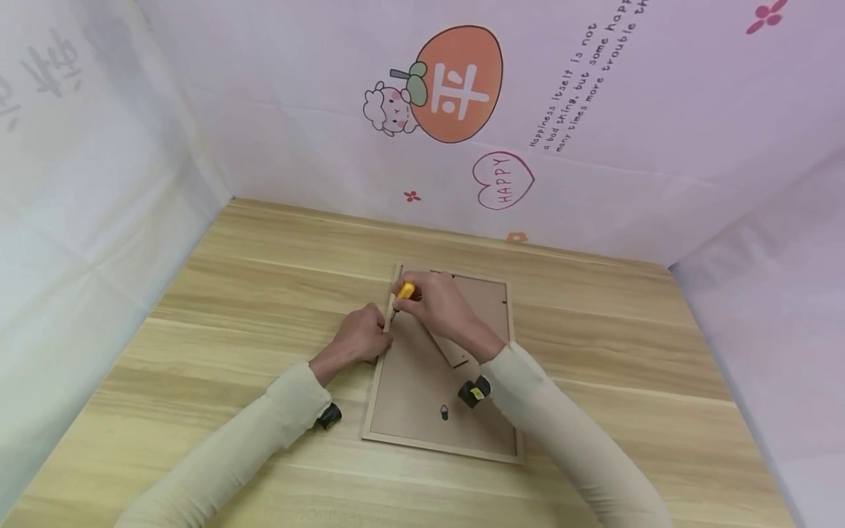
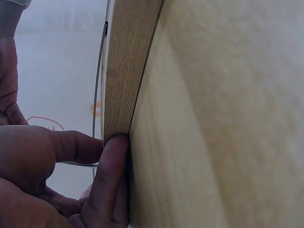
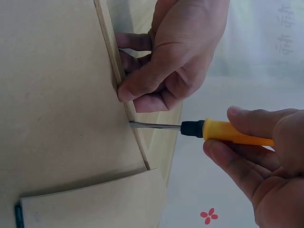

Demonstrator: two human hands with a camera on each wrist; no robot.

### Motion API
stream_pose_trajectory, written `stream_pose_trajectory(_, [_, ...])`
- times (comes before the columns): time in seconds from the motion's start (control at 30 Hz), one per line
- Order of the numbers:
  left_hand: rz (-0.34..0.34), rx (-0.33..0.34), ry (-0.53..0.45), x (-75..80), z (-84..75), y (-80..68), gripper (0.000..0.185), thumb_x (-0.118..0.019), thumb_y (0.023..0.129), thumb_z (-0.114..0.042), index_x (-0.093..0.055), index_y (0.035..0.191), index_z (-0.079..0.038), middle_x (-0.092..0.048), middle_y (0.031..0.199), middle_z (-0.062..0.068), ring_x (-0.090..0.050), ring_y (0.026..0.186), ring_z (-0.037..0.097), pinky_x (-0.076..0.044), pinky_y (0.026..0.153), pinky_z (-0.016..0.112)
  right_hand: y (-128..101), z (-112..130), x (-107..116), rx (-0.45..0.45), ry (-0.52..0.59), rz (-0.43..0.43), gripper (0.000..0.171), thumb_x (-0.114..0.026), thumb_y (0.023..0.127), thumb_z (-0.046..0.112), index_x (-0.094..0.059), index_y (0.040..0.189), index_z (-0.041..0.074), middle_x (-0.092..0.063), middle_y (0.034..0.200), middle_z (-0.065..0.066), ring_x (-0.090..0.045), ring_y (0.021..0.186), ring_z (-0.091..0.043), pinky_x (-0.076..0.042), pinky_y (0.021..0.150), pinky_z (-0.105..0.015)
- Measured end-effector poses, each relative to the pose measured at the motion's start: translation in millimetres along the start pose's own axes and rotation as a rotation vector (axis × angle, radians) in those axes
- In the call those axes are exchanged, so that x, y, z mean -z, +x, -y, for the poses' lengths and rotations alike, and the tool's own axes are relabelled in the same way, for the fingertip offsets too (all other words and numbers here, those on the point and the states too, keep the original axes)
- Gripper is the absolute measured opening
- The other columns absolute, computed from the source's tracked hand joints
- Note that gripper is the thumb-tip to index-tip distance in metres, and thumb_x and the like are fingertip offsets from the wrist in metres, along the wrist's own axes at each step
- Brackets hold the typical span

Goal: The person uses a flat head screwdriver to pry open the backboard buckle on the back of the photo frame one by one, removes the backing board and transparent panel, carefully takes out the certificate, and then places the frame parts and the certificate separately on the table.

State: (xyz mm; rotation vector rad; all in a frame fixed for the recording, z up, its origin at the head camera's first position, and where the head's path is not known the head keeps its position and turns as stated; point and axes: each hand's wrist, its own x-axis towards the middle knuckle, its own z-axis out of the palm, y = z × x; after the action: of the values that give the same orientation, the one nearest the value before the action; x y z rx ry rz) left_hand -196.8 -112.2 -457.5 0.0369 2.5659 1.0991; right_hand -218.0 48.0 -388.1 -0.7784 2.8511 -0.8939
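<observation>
A picture frame (image 1: 442,450) lies back side up on the table, its brown backing board (image 1: 409,389) showing inside a thin wooden rim. At the rim's left side my left hand (image 1: 361,334) grips the edge; in the left wrist view its thumb and fingers (image 2: 114,161) pinch the wood. My right hand (image 1: 441,304) holds a screwdriver (image 3: 228,132) by its yellow handle, thumb and fingers around it. The metal shaft (image 3: 156,126) crosses the rim, and its flat tip meets the inner edge of the rim beside the backing board, close to the left thumb.
A stand flap (image 3: 95,202) lies on the backing board, partly under my right hand in the head view. A small black hanging hook (image 1: 444,413) sits lower on the board. The wooden table (image 1: 607,345) ends at printed white cloth walls (image 1: 297,110).
</observation>
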Motion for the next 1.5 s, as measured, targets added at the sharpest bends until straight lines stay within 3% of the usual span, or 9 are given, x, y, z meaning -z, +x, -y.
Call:
stream_pose_trajectory(0.23, [0.011,0.006,-0.006,1.3,-0.9,0.0,0.013,-0.059,0.086,-0.006,-0.052,0.097,-0.002,-0.059,0.069,0.007,-0.055,0.045,0.012,-0.038,0.041,0.02,3,4,1,0.026,-0.02,0.005,0.012,-0.072,0.09,0.016,-0.073,0.101,0.011,-0.072,0.094,-0.001,-0.063,0.078,-0.011,-0.052,0.068,-0.023])
stream_pose_trajectory(0.43, [0.015,0.002,0.004,1.7,-1.4,0.0,0.01,-0.059,0.086,-0.005,-0.049,0.09,-0.005,-0.057,0.062,0.005,-0.051,0.042,0.011,-0.033,0.037,0.02,4,6,0,0.037,-0.02,0.021,0.014,-0.072,0.09,0.016,-0.073,0.102,0.009,-0.073,0.096,-0.002,-0.065,0.081,-0.012,-0.054,0.07,-0.024])
stream_pose_trajectory(0.57, [0.019,-0.001,0.001,1.9,-0.7,1.6,0.011,-0.06,0.086,-0.007,-0.051,0.091,-0.004,-0.059,0.064,0.006,-0.056,0.044,0.012,-0.038,0.039,0.02,3,0,1,0.008,0.01,0.015,0.01,-0.071,0.09,0.016,-0.072,0.099,0.01,-0.072,0.095,-0.002,-0.064,0.08,-0.012,-0.054,0.069,-0.022])
stream_pose_trajectory(0.63, [0.025,-0.01,0.007,2.8,-0.1,3.3,0.008,-0.061,0.087,-0.008,-0.053,0.085,-0.005,-0.06,0.063,0.005,-0.059,0.045,0.013,-0.041,0.04,0.021,1,-5,2,-0.018,0.022,0.004,0.01,-0.072,0.09,0.016,-0.072,0.098,0.011,-0.071,0.094,-0.002,-0.063,0.079,-0.012,-0.053,0.068,-0.022])
stream_pose_trajectory(0.8, [0.098,-0.045,0.017,12.4,-1.3,5.2,0.039,-0.057,0.091,-0.007,-0.043,0.054,-0.014,-0.048,0.046,-0.002,-0.059,0.044,0.012,-0.041,0.04,0.02,-7,-18,6,-0.098,0.004,0.005,0.021,-0.074,0.089,0.021,-0.072,0.106,0.01,-0.07,0.102,-0.003,-0.059,0.08,-0.014,-0.052,0.067,-0.022])
stream_pose_trajectory(0.97, [0.166,-0.093,0.033,24.7,-0.7,10.2,0.044,-0.043,0.092,0.0,-0.038,0.052,-0.016,-0.044,0.046,-0.004,-0.05,0.042,0.01,-0.043,0.042,0.02,-18,-34,8,-0.139,-0.002,0.021,0.028,-0.076,0.087,0.024,-0.074,0.111,0.01,-0.071,0.105,-0.004,-0.057,0.083,-0.016,-0.051,0.068,-0.024])
stream_pose_trajectory(1.3, [0.04,-0.194,0.276,40.8,-14.5,39.5,0.041,-0.044,0.083,0.003,-0.036,0.047,-0.017,-0.031,0.045,-0.008,-0.028,0.042,0.006,-0.024,0.04,0.019,-34,-46,9,-0.148,-0.054,0.06,0.024,-0.077,0.086,0.02,-0.076,0.108,0.011,-0.074,0.105,-0.003,-0.064,0.089,-0.015,-0.056,0.079,-0.033])
stream_pose_trajectory(1.4, [-0.013,-0.226,0.326,38.3,-19.6,50.2,0.045,-0.045,0.087,0.0,-0.035,0.046,-0.016,-0.031,0.046,-0.006,-0.028,0.043,0.006,-0.023,0.041,0.02,-39,-49,8,-0.161,-0.065,0.075,0.023,-0.076,0.086,0.019,-0.075,0.109,0.012,-0.075,0.106,-0.003,-0.066,0.091,-0.014,-0.057,0.082,-0.034])
stream_pose_trajectory(1.5, [-0.076,-0.24,0.356,33.6,-24.2,59.3,0.042,-0.048,0.092,-0.006,-0.042,0.051,-0.013,-0.043,0.058,-0.001,-0.039,0.053,0.013,-0.031,0.048,0.023,-43,-51,7,-0.16,-0.081,0.093,0.022,-0.076,0.086,0.018,-0.076,0.108,0.012,-0.075,0.105,-0.002,-0.068,0.091,-0.013,-0.058,0.08,-0.033])
